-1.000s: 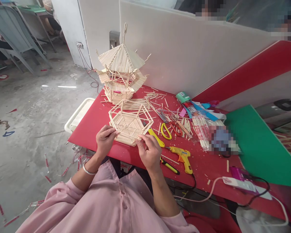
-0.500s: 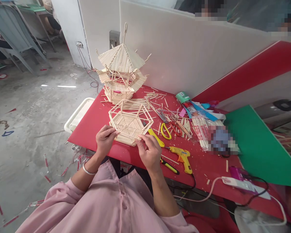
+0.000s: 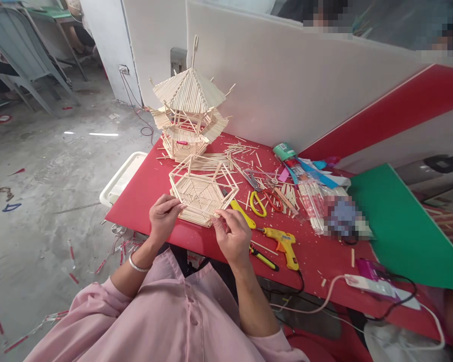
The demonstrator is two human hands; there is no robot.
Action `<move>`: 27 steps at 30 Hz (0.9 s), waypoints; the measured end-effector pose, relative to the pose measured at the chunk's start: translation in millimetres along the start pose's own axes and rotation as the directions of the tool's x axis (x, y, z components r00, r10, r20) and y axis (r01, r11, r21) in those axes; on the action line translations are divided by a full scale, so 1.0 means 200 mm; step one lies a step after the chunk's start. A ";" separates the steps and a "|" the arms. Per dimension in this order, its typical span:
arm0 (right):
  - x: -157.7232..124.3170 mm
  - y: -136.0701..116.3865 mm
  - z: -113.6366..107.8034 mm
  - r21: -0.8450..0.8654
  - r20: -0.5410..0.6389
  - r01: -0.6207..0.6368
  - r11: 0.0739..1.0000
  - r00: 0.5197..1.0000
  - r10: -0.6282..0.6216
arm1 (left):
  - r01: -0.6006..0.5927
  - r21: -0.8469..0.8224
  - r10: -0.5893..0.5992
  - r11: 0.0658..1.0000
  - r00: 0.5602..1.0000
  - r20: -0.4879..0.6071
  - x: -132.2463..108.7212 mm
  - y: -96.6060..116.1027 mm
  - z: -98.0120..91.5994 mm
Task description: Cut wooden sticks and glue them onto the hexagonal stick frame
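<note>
Red tabletop (image 3: 141, 198), glue gun (image 3: 281, 238) beside, pagoda (image 3: 191, 93) behind, hands (image 3: 163, 217) (image 3: 233, 235) pinching near edge of hexagonal frame (image 3: 198, 197)

Toward the bottom of the frame, a loose pink shirt (image 3: 154, 311) with front buttons (image 3: 193, 319) is worn; its sleeves (image 3: 94, 301) are creased, and the left forearm (image 3: 126, 281) is ringed by a silvery bangle (image 3: 136, 265).

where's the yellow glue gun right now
In the head view, the yellow glue gun lies on the red tabletop, to the right of the right hand, beside the yellow-and-black cutter.
</note>
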State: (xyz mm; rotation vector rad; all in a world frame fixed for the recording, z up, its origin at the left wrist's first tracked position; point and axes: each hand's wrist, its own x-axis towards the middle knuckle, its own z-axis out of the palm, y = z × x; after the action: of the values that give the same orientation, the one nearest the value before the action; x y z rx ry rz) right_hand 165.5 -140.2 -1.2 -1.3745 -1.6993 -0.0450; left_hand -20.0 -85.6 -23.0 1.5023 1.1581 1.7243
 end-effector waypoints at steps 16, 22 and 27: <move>0.00 0.00 0.00 -0.017 0.005 0.003 1.000 1.000 -0.002 | -0.017 0.004 0.017 1.000 1.000 0.005 0.00 -0.01 0.00; 0.00 0.00 0.00 -0.011 0.008 -0.016 1.000 1.000 0.016 | -0.008 0.022 0.008 1.000 1.000 0.006 0.00 -0.01 0.00; 0.00 0.00 0.00 -0.005 0.003 -0.004 1.000 1.000 0.004 | -0.022 0.019 0.022 1.000 1.000 0.004 0.00 -0.01 0.00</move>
State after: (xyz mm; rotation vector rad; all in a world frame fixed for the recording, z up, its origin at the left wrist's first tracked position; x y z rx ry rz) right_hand 166.0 -140.5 -1.4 -1.3817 -1.7001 -0.0449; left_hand -21.0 -85.5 -25.1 1.5347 1.1635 1.7282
